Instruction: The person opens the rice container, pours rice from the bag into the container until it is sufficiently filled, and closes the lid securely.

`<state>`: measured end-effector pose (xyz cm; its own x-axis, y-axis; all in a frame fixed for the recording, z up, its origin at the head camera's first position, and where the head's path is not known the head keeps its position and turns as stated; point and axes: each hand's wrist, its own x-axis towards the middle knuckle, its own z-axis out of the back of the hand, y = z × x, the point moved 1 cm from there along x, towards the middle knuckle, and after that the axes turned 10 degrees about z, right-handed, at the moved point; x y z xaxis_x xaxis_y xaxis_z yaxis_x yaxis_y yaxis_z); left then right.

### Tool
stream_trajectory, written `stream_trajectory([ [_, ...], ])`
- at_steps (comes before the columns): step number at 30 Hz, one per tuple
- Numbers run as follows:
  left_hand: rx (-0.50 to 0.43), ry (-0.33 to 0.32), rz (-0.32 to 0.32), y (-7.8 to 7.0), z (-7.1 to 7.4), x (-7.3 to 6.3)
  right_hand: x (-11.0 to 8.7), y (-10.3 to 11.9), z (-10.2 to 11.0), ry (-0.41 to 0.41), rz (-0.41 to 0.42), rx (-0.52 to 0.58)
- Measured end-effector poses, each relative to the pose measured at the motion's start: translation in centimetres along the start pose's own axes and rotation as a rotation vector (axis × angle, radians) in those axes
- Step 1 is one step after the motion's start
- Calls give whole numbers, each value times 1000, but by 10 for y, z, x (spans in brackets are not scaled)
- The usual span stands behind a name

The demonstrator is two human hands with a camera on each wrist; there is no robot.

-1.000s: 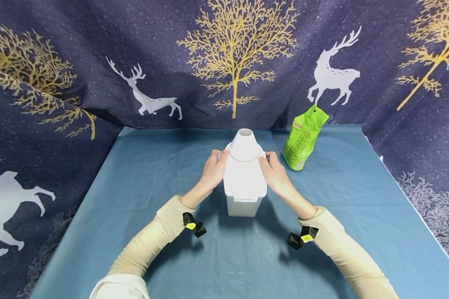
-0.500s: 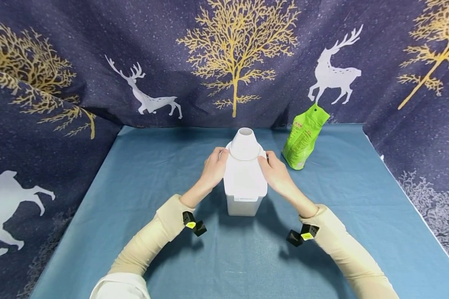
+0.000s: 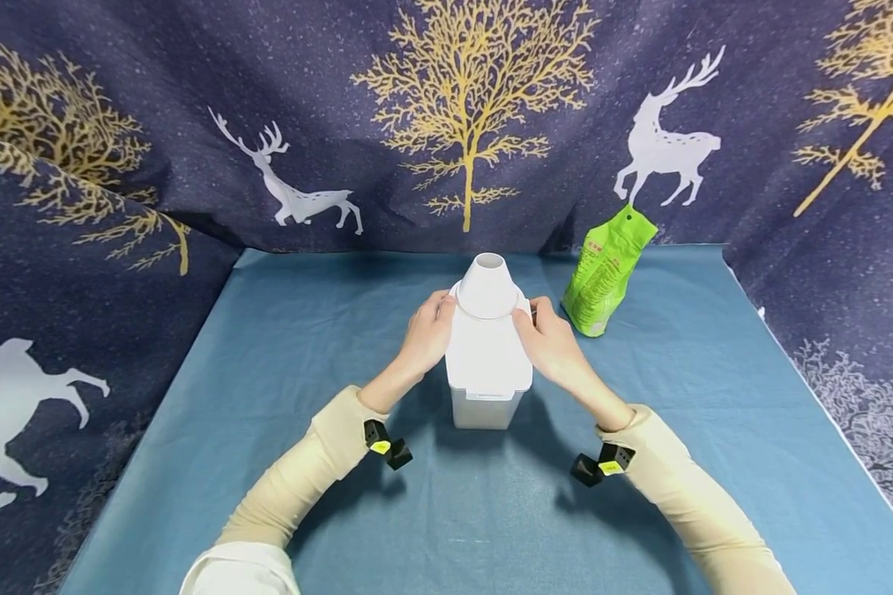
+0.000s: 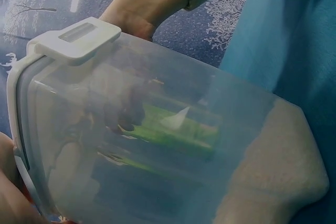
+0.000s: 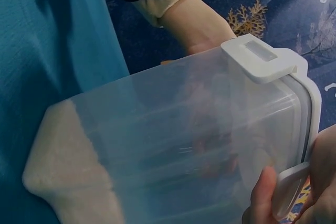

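A tall translucent storage container [image 3: 482, 413] stands upright on the cloth, with a white lid [image 3: 489, 359] on top. A white cone-shaped piece [image 3: 488, 289] with a round hole rises from the lid's far end. Pale fill [image 4: 283, 156] that looks like grain lies in the container's bottom. My left hand [image 3: 426, 337] grips the lid's left edge, thumb on top. On the opposite edge my right hand [image 3: 554, 347] does the same; in the right wrist view its fingers curl at a side latch [image 5: 291, 187]. The front latch [image 4: 79, 38] sits down over the rim.
A bright green bag [image 3: 606, 273] with a hole at its top stands behind and right of the container. Blue cloth [image 3: 327, 330] covers the table. A dark curtain [image 3: 312, 66] printed with deer and trees hangs right behind and at the sides.
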<state>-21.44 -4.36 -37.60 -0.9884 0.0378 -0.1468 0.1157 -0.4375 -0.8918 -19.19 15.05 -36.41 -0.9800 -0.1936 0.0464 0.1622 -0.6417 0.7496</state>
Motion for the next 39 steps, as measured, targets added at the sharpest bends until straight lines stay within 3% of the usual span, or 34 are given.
stream_trajectory([
  [9, -39, 16, -9, 1, -2, 2, 2, -4, 2, 13, -17, 2],
  [26, -56, 15, -10, 0, -4, 0, 2, -5, 2, -44, -26, 51],
  [33, -59, 23, -3, 1, -4, 0, 4, -8, -1, -14, -64, 202],
  [39, -48, 21, -4, 2, -5, 0, 6, -9, -1, -48, -93, 316],
])
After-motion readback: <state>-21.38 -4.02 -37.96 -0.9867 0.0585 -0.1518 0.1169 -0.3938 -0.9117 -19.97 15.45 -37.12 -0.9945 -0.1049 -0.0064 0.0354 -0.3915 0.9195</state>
